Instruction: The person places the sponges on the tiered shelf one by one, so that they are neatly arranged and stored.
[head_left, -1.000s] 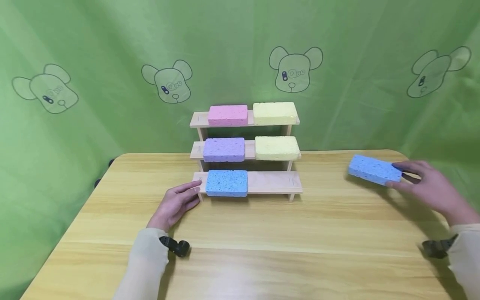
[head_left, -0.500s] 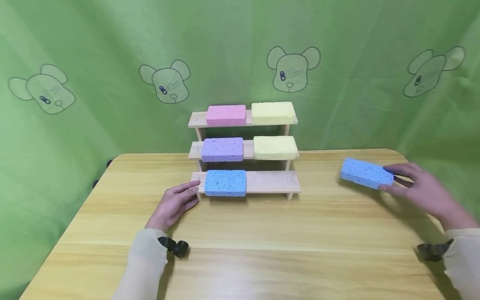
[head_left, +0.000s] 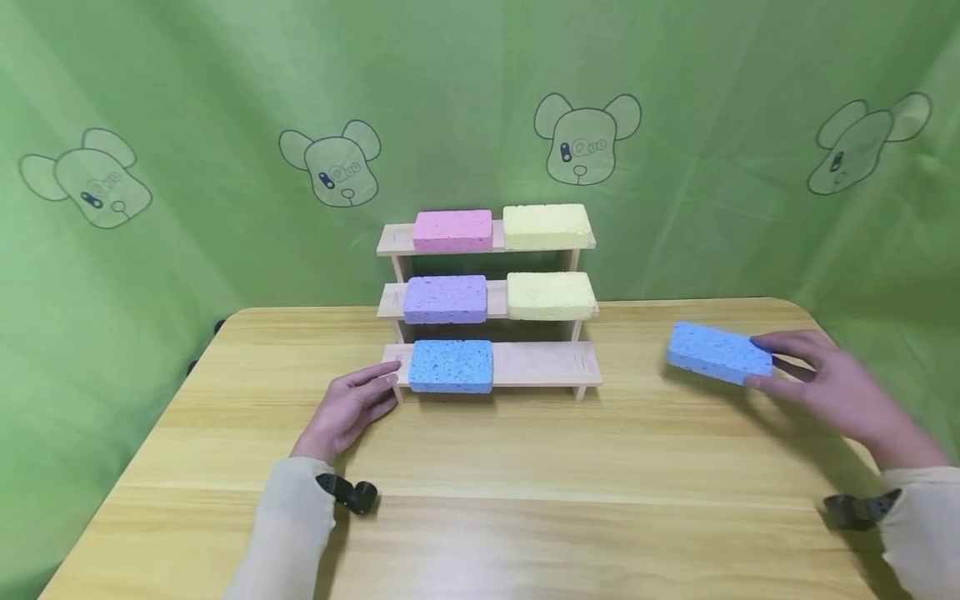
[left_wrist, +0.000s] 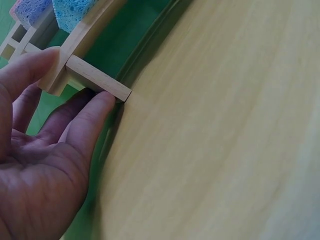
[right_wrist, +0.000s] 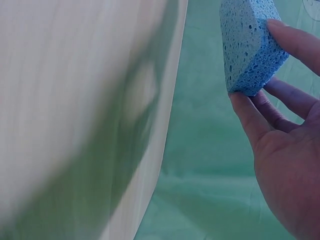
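A blue sponge [head_left: 718, 353] is pinched at its right end between the thumb and fingers of my right hand [head_left: 843, 392], held above the table's right side; its shadow falls below. In the right wrist view the fingertips [right_wrist: 243, 107] press the end of that sponge [right_wrist: 257, 55]. My left hand [head_left: 352, 410] holds the left end of a three-step wooden display rack [head_left: 543, 364]. Seen from the left wrist, the thumb lies on the lowest step's end and a finger touches the leg [left_wrist: 100, 79]. A second blue sponge [head_left: 452, 367] sits on the bottom step's left half.
A purple sponge [head_left: 446, 300] and a yellow sponge [head_left: 551, 297] lie on the middle step. On the top step are a pink sponge [head_left: 453, 232] and another yellow sponge [head_left: 547, 227]. Behind the wooden table [head_left: 525, 475] hangs a green curtain [head_left: 465, 100] with printed bear heads.
My right hand has carried the blue sponge leftward and slightly nearer, towards the rack. The left hand keeps its place at the rack's end.
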